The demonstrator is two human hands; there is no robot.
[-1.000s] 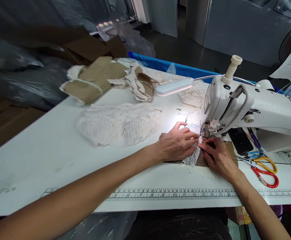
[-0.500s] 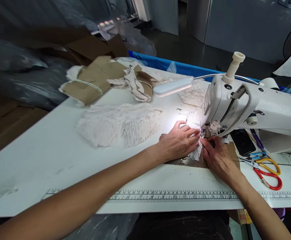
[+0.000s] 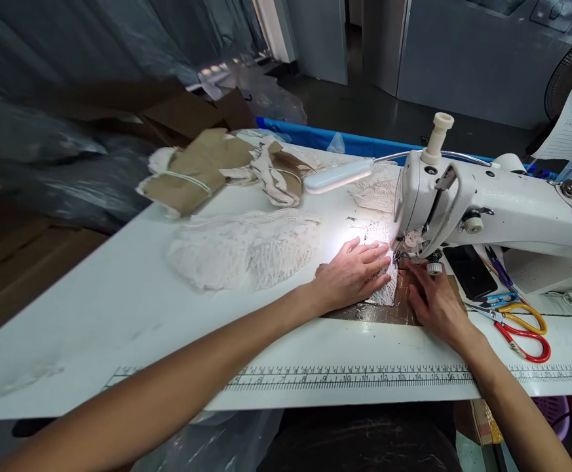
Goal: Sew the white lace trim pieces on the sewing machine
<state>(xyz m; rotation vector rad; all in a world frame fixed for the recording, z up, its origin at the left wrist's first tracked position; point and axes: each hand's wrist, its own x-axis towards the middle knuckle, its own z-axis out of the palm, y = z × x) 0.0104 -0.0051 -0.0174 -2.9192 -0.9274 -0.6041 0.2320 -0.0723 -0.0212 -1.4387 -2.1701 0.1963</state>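
Observation:
My left hand (image 3: 352, 274) lies flat with fingers stretched over a strip of white lace (image 3: 382, 294), just left of the needle area of a white sewing machine (image 3: 506, 196). The lace runs under my fingers beside the presser foot (image 3: 401, 255). Right of the foot is my right hand (image 3: 436, 301), thumb and forefinger apart, the forefinger reaching close to the foot; its other fingers are partly hidden. Beneath both hands is a brown, tape-like sheet (image 3: 388, 314). A lit lamp (image 3: 339, 176) shines on the lace.
A lace piece (image 3: 251, 249) lies to the left, with tied brown bundles (image 3: 187, 172) behind it. On the right are red-handled scissors (image 3: 526, 341), yellow-handled scissors (image 3: 526, 314), blue snips (image 3: 499, 299) and a black phone (image 3: 470, 271). A printed ruler (image 3: 344, 379) runs along the front edge.
My right hand has moved off the lace, its thumb now apart from the strip. My left hand stays on the lace, its fingers flatter. The whole view has shifted slightly.

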